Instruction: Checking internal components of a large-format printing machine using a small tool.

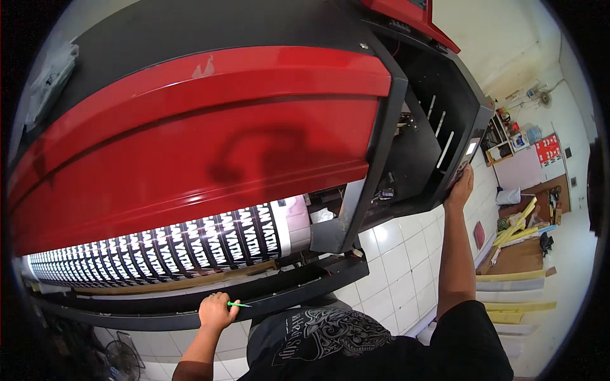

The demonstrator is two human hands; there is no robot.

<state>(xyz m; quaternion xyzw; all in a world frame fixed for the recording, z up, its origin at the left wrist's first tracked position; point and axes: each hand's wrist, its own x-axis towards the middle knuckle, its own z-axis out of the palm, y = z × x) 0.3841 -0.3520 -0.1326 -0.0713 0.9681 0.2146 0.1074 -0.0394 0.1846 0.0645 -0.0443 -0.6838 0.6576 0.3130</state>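
Note:
A large-format printer with a red front cover (298,136) fills most of the view. From under the cover comes a sheet of print (159,251) with rows of white letters on black, curving over the front. My left hand (215,310) rests on the printer's black front rail (279,311), closed around a thin green tool (236,304) with a fine pointed tip aimed right. At the printer's right end, my right hand (462,187) is curled against the edge of the control panel (467,155), which has a small lit screen. Some of its fingers are hidden there.
The printer's black end housing (454,108) has its red lid (413,19) raised, baring the inside. Yellow and white rolls (518,222) lie along the right wall, near a cluttered shelf (502,143). A fan (122,359) stands at lower left on the tiled floor (406,260).

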